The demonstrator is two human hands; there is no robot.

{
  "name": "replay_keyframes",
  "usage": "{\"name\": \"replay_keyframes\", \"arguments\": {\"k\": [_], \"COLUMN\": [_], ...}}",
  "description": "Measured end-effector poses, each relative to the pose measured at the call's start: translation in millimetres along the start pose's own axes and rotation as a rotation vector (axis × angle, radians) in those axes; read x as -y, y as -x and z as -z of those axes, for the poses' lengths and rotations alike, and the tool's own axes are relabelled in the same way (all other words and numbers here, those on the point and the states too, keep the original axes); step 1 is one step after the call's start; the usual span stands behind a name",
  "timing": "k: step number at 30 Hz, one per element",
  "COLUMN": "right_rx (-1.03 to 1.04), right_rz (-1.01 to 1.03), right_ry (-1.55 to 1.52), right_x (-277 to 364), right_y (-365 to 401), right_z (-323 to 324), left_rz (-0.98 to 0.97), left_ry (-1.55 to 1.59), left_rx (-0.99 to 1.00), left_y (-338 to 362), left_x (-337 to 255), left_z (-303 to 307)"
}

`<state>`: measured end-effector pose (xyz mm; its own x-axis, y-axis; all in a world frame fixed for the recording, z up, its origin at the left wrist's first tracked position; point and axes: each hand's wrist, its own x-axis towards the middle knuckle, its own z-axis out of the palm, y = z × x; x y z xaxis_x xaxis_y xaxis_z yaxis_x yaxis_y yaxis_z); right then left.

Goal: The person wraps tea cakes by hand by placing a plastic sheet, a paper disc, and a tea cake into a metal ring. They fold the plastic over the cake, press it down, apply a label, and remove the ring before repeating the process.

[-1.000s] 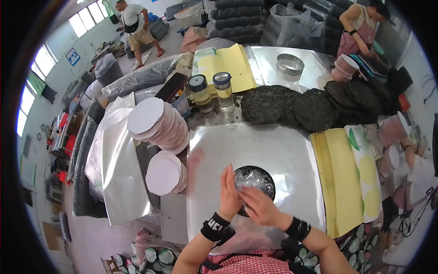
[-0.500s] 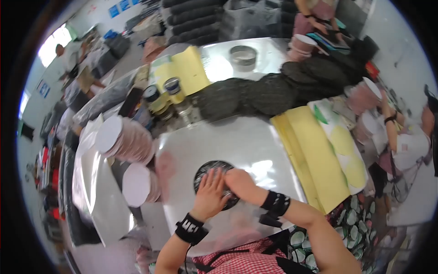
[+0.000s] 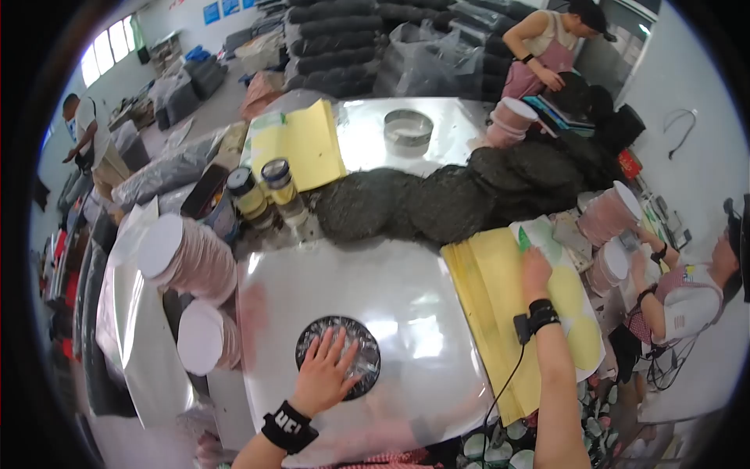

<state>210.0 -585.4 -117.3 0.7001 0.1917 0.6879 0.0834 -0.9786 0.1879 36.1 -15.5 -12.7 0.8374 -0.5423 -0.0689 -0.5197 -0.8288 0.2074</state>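
My left hand point(image 3: 326, 375) lies flat with its fingers spread on a round black disc point(image 3: 365, 372). Crinkled clear film shows over the middle of the disc, which rests on a shiny clear sheet point(image 3: 414, 375) covering the table. My right hand point(image 3: 537, 275) is off to the right, at the upper part of a white printed sheet point(image 3: 582, 301) with green and yellow patches. That sheet lies beside folded yellow paper point(image 3: 488, 289). The right fingertips point away from me and are blurred, so their grip does not show. Both wrists wear black bands.
Dark round flat cakes point(image 3: 363, 205) lie in an overlapping row across the table. Two jars point(image 3: 248, 195) and two stacks of pinkish discs point(image 3: 205, 258) stand at the left. Beyond is a metal ring point(image 3: 408, 129). Co-workers point(image 3: 687, 301) work at the right and back.
My right hand has left the black disc and moved right to the printed sheet. My left hand stays on the disc. The view has shifted.
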Motion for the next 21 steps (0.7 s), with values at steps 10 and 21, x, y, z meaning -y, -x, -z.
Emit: {"name": "replay_keyframes", "arguments": {"k": [10, 21], "right_rx": [0.22, 0.402], "right_rz": [-0.099, 0.002], "right_ry": [-0.517, 0.245], "right_x": [181.8, 6.2], "right_y": [-36.6, -19.1], "right_z": [135.8, 19.5], "left_rz": [-0.001, -0.004], "left_ry": [-0.053, 0.056], "left_rx": [-0.129, -0.078], "left_y": [5.2, 3.6], "left_x": [-0.1, 1.7], "left_z": [-7.6, -2.0]}}
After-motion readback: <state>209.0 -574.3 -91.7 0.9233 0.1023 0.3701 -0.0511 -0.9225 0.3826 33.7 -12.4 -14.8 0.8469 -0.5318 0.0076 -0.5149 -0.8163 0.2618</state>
